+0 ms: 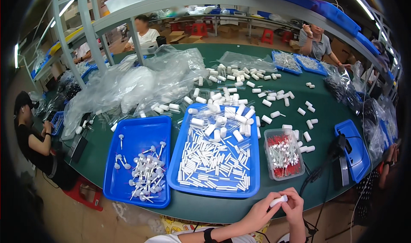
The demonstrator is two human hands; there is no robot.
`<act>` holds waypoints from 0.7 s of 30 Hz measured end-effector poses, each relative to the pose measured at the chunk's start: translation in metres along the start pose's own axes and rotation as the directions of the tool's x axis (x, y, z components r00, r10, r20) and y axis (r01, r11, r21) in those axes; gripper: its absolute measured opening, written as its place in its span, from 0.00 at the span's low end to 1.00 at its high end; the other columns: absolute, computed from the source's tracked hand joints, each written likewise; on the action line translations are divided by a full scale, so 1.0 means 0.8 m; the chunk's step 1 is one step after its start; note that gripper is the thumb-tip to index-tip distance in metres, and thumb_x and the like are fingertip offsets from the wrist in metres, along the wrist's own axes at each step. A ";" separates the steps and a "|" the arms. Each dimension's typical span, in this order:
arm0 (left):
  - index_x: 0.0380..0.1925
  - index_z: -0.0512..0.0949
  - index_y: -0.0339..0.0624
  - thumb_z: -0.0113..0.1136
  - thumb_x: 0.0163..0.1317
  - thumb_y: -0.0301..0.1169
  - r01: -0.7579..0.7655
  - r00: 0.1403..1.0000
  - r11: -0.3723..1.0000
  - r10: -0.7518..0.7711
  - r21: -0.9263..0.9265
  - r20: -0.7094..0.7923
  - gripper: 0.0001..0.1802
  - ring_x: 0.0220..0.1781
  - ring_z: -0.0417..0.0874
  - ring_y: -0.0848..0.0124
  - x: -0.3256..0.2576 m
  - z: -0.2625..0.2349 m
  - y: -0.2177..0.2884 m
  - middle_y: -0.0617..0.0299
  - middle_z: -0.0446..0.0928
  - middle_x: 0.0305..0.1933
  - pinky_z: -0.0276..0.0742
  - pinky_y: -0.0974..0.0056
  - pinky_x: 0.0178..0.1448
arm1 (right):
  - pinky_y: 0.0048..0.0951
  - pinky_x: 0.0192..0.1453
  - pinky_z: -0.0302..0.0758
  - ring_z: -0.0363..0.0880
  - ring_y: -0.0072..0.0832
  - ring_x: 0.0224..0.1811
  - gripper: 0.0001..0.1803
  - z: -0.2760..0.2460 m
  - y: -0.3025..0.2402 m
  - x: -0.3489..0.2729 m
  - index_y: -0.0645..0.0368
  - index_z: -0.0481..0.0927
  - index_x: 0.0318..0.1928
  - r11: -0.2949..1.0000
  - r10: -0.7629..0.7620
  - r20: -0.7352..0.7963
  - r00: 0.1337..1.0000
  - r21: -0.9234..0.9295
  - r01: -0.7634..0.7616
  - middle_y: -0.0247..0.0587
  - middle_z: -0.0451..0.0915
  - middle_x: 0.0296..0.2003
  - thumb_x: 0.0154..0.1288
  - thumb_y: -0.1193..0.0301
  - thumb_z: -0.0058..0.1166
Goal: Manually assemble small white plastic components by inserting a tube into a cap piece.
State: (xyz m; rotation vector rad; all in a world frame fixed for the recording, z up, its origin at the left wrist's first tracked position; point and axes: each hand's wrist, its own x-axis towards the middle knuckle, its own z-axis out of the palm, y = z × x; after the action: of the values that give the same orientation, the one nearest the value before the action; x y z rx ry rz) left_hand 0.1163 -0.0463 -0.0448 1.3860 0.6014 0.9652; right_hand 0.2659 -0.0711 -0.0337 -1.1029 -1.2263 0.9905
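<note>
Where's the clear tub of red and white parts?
Head view, right of centre: the clear tub sits just right of the larger blue tray, beyond the right hand.

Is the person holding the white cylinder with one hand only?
No, the left hand and the right hand both have fingers on the white cylinder.

No lettering, label, number or sign is legible anywhere.

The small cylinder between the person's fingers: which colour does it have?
The cylinder is white; it shows best in the head view.
</note>
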 end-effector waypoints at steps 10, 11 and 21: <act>0.49 0.65 0.40 0.50 0.67 0.32 0.016 1.000 1.000 -0.016 -0.001 0.004 0.13 0.35 0.75 0.66 0.002 -0.002 0.017 0.54 0.74 0.39 0.71 0.67 0.41 | 0.25 0.47 0.66 0.69 0.26 0.40 0.14 -0.001 0.006 -0.005 0.66 0.77 0.38 0.997 -0.051 -0.075 0.996 -0.069 0.046 0.39 0.70 0.38 0.56 0.69 0.58; 0.49 0.65 0.40 0.50 0.67 0.32 0.010 1.000 1.000 -0.010 -0.001 -0.001 0.13 0.35 0.75 0.68 0.001 -0.001 0.017 0.55 0.74 0.39 0.70 0.67 0.40 | 0.25 0.47 0.65 0.69 0.25 0.40 0.13 -0.001 0.005 -0.005 0.66 0.76 0.38 0.994 -0.067 -0.069 0.995 -0.087 0.061 0.40 0.70 0.38 0.57 0.69 0.57; 0.47 0.65 0.38 0.54 0.65 0.29 -0.046 0.995 0.999 0.047 0.012 -0.094 0.14 0.31 0.69 0.76 0.003 0.003 -0.006 0.62 0.72 0.33 0.68 0.71 0.38 | 0.21 0.41 0.65 0.68 0.22 0.36 0.12 0.003 0.006 -0.006 0.66 0.74 0.39 0.996 -0.088 -0.131 0.987 -0.039 0.083 0.37 0.70 0.36 0.61 0.69 0.54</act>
State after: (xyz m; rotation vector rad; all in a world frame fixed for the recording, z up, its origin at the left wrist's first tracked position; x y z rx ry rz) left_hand 0.1204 -0.0448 -0.0486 1.3739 0.6474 1.0704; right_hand 0.2631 -0.0747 -0.0392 -1.1150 -1.1760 0.8212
